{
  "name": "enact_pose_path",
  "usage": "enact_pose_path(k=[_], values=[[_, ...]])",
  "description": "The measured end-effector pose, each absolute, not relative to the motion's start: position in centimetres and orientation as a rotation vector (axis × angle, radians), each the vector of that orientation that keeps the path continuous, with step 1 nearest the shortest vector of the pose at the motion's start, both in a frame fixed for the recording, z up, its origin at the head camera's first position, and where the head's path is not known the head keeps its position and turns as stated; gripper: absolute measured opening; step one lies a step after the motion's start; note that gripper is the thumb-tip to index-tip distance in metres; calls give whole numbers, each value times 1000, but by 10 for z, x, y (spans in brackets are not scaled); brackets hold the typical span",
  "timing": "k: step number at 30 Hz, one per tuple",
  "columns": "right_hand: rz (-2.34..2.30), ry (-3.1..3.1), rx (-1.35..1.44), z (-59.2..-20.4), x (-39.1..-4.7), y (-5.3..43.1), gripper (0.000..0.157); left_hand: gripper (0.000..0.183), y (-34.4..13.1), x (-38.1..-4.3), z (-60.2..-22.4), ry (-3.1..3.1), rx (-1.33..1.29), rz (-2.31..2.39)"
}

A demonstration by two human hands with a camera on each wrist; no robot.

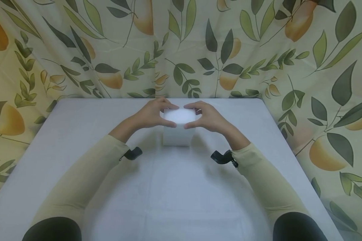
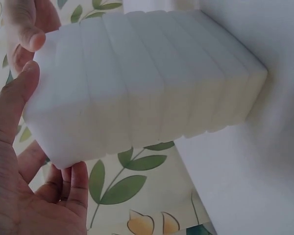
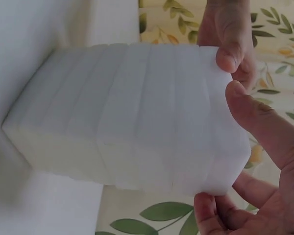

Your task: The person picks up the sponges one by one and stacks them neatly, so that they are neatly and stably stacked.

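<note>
A stack of several white sponge-like blocks (image 1: 178,136) stands upright at the far middle of the table, its layers showing in both wrist views. The topmost white block (image 1: 179,115) lies flush on the others. From the left, my left hand (image 1: 147,114) holds this block, thumb at the near edge and fingers at the far edge. My right hand (image 1: 210,117) grips it the same way from the right. In the left wrist view, the thumb tips almost meet at the near edge of the top block (image 2: 51,117). The curled fingers reach its far corners.
White cloth covers the table (image 1: 175,194). Behind its far edge hangs a leaf-and-fruit patterned curtain (image 1: 184,57), which also runs down both sides. Dark wrist cameras (image 1: 133,153) stick out at both sleeves, over the table in front of the stack.
</note>
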State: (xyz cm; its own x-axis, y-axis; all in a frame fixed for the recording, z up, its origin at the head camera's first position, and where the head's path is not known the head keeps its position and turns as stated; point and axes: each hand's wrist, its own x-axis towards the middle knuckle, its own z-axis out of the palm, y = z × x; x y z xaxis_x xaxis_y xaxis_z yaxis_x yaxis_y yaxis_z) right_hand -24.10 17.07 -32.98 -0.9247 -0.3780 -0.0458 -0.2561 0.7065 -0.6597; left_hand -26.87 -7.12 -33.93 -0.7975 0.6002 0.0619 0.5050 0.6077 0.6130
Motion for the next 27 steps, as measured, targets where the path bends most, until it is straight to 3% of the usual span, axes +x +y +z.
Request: enact_pose_path(k=[27], values=[[-891,2747,-592,-320,-246,172,72,68,-72,-272,-341,2673,963,989]])
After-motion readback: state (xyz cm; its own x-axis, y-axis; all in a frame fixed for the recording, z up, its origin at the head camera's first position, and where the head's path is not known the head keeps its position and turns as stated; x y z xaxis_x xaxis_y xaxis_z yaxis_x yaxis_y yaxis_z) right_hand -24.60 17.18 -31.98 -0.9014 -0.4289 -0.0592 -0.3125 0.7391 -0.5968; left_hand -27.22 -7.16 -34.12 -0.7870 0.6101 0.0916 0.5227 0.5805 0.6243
